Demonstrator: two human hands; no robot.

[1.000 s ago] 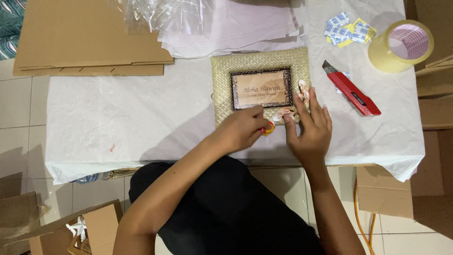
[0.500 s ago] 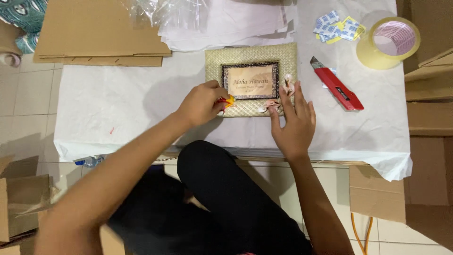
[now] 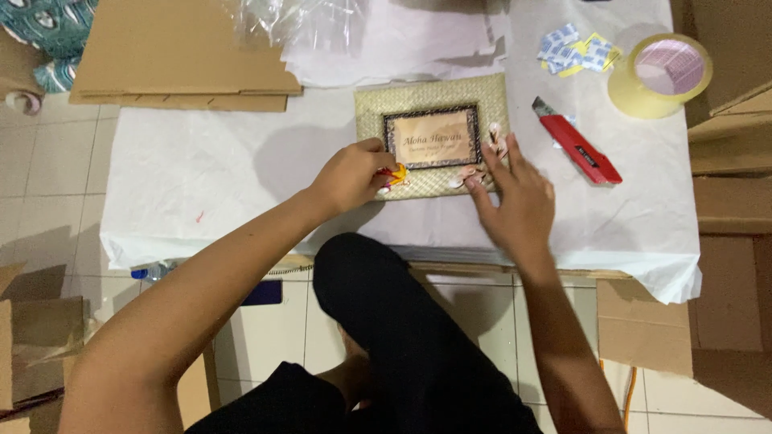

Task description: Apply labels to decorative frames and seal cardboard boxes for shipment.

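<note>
Frame: a woven, straw-coloured picture frame (image 3: 432, 137) lies flat on the white-covered table (image 3: 225, 177), near its front edge, square to the person, so both hands reach it without stretching.
Left hand: the left hand (image 3: 347, 175) rests at the frame's lower left corner, fingers curled and pressed together around a small orange and yellow object (image 3: 396, 175); what the object is cannot be told. It touches the frame's lower border, seemingly held there for fine work.
Right hand: the right hand (image 3: 515, 197) lies flat with fingers spread, fingertips (image 3: 487, 154) on the frame's lower right corner among small pale shell decorations (image 3: 492, 137); judged as pinning the frame down so it does not slide.
Frame relative to fingers: it sits between the two hands, just beyond the fingertips, touched at both lower corners.
Cutter: a red utility knife (image 3: 577, 142) lies just right of the frame, unheld.
Tape: a roll of tape (image 3: 659, 74) sits at the far right, well apart.
Cardboard: flat sheets of cardboard (image 3: 177, 56) lie at the far left.
</note>
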